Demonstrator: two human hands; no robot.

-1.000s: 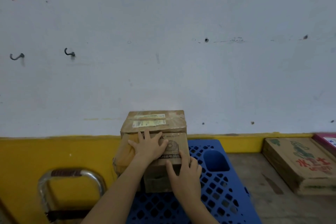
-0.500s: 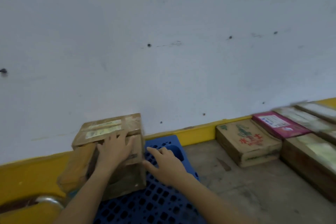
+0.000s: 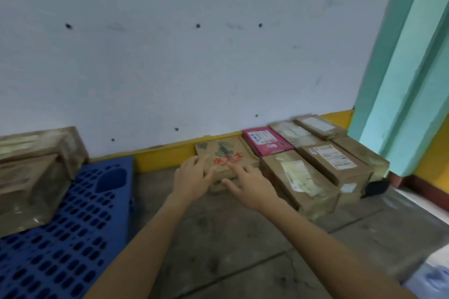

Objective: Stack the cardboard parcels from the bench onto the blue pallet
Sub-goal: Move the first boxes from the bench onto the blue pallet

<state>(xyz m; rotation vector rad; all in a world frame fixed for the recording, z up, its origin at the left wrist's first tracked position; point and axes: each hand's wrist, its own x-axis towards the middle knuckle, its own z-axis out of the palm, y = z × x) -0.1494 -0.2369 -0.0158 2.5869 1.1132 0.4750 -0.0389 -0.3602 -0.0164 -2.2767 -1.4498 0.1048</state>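
Observation:
A flat cardboard parcel with red and green print (image 3: pixel 224 156) lies on the grey bench by the wall. My left hand (image 3: pixel 193 175) rests on its near left corner, fingers spread. My right hand (image 3: pixel 250 181) touches its near right edge, fingers apart; neither hand has closed around it. At the left, the blue pallet (image 3: pixel 80 221) carries a stack of taped cardboard parcels (image 3: pixel 31 172), two high, against the wall.
Right of the printed parcel lie a pink parcel (image 3: pixel 266 141) and several brown taped parcels (image 3: pixel 301 182) in rows. A teal pillar (image 3: pixel 403 75) stands at the right. A black object (image 3: pixel 376 187) sits at the pillar's foot. Bare grey bench (image 3: pixel 218 238) lies in front.
Both hands left the stacked parcels on the pallet and swung right onto the printed flat parcel. My view turned right, showing the row of parcels and the teal pillar.

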